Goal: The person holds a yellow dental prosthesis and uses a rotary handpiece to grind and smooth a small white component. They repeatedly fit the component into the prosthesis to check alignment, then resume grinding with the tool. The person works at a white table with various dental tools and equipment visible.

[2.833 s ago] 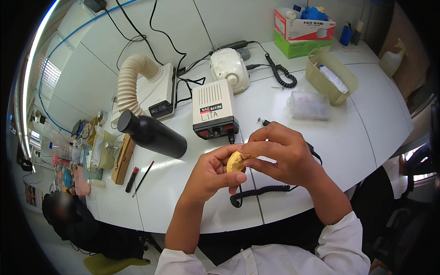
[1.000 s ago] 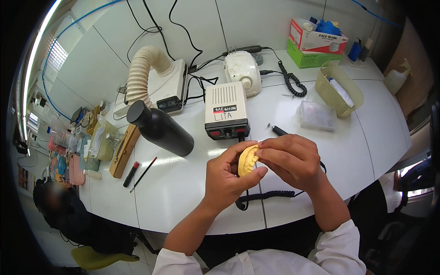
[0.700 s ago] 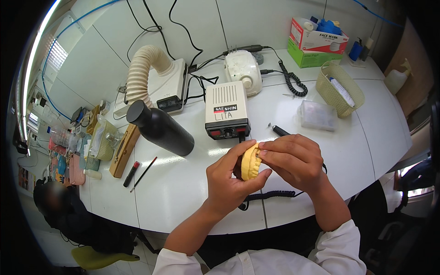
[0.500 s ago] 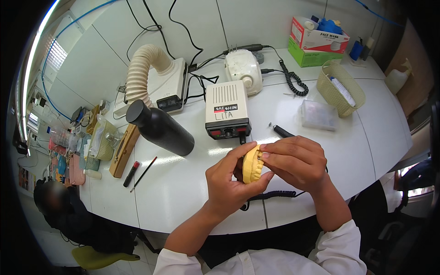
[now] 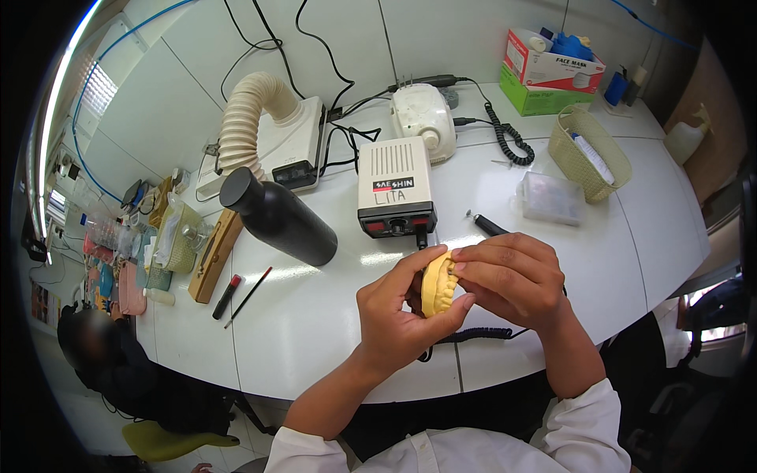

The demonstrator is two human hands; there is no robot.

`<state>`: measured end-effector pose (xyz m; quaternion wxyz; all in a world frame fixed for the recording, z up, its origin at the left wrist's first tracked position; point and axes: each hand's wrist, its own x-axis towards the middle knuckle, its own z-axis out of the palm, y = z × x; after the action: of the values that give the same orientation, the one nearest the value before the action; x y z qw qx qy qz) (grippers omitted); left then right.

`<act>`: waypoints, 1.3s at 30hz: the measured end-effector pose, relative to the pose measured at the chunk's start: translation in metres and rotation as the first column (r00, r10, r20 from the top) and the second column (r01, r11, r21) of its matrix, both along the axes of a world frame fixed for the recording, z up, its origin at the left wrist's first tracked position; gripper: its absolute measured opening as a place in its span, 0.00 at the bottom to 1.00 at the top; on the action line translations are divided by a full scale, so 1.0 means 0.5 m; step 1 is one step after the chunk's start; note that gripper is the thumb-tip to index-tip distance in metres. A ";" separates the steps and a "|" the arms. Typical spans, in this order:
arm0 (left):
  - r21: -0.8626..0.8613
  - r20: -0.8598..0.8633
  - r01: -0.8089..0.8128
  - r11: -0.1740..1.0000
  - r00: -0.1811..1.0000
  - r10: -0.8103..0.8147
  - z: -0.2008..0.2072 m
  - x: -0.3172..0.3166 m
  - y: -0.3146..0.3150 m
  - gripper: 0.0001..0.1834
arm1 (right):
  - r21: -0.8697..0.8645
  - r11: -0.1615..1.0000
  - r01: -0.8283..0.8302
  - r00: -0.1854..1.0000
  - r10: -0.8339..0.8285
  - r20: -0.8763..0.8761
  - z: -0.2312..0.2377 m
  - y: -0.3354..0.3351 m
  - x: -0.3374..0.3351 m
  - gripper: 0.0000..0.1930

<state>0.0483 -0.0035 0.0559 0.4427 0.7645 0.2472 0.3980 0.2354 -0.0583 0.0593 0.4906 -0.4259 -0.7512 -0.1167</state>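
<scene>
The left hand point(image 5: 394, 309) is clamped on a yellow dental model point(image 5: 436, 288), its thumb set along the lower end and its forefinger over the upper end, held up over the counter point(image 5: 292, 347) toward the middle of its front edge. The right hand point(image 5: 516, 276) has its fingers bent and close together, tips touching the upper teeth; I cannot tell whether they pinch anything there. The left hand's other fingers are hidden behind the model, most of the right thumb is out of sight, and the rear of a black handpiece point(image 5: 490, 226) disappears behind the right hand. Across the white, seamed counter, a wooden case point(image 5: 214, 260) lies near the left end, then a red-capped marker point(image 5: 227, 297), a thin brush point(image 5: 249, 296), a black bottle point(image 5: 284, 221), a beige control box point(image 5: 396, 185), a clear plastic box point(image 5: 551, 199) and a woven basket point(image 5: 587, 154) toward the right end, with stacked cartons point(image 5: 548, 79) by the back edge. Beyond the left end sits a dark-clothed person point(image 5: 134, 378); black cables hang down the pale wall point(image 5: 449, 39) behind.
</scene>
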 end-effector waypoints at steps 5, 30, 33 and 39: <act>-0.027 -0.009 0.021 0.999 1.000 -0.021 -0.001 0.000 0.001 0.29 | -0.025 1.000 -0.010 1.000 0.010 -0.002 0.000 -0.001 0.001 0.11; 0.120 -0.030 -0.006 0.993 1.000 0.009 -0.003 0.005 -0.001 0.32 | 0.004 0.999 0.032 0.999 -0.032 0.011 0.005 -0.004 0.002 0.09; -0.133 0.033 0.026 0.991 0.999 -0.022 -0.007 0.006 0.000 0.32 | -0.008 0.999 0.037 0.999 -0.036 0.010 0.006 -0.002 -0.002 0.10; 0.022 0.073 -0.006 1.000 0.997 0.005 -0.019 0.007 0.005 0.32 | -0.021 0.999 0.025 0.998 -0.026 -0.060 0.009 0.000 -0.011 0.10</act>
<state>0.0516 -0.0012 0.0463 0.4418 0.7536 0.2285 0.4297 0.2297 -0.0584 0.0637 0.5073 -0.4434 -0.7318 -0.1026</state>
